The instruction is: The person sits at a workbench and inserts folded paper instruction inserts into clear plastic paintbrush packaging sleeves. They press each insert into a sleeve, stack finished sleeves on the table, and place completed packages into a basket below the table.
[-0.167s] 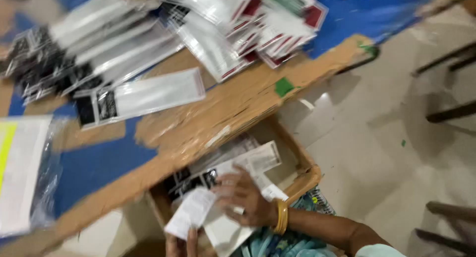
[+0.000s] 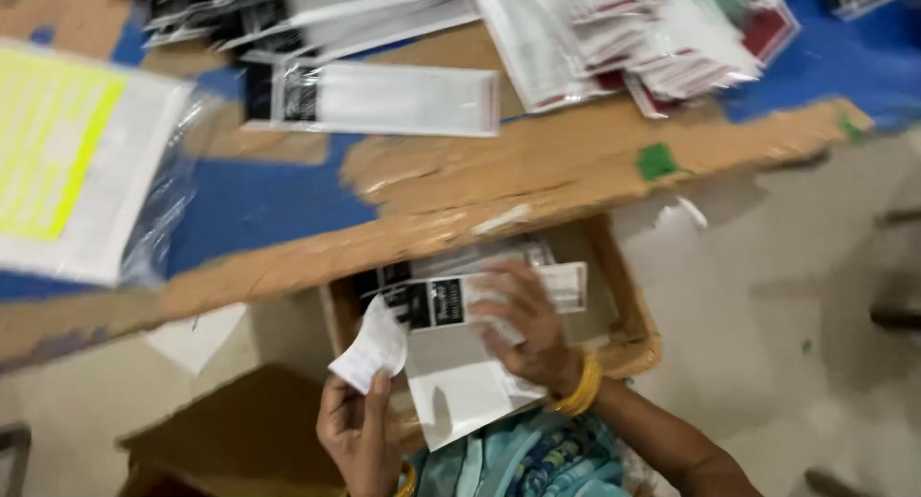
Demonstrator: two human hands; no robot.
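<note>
A: Nearest, the left hand (image 2: 360,435) pinches a small white paper slip (image 2: 372,348), which curls up above the fingers. Just right of it the right hand (image 2: 523,324), a yellow bangle (image 2: 580,387) at its wrist, lies spread and flat on a clear flat packet with a black label (image 2: 451,300), pressing rather than gripping.

B: Where does that packet sit?

A: On more packets in an open cardboard box (image 2: 638,339) that stands on the floor (image 2: 806,267), tucked under the near edge of the counter (image 2: 537,185). I judge this as the picking-out stage: slip in one hand, packet being drawn from the box. A next move would need the right fingers to close on that packet's edge.

B: And farther off?

A: On the counter, one long clear packet (image 2: 384,99) lies alone, with heaps of similar packets (image 2: 662,36) beyond. At far left lies a bagged sheet with a yellow panel (image 2: 67,161).

B: Anything unclear?

A: The frame is blurred; the box's depth is hidden, and a brown shape (image 2: 230,425) at near left is hard to identify.
</note>
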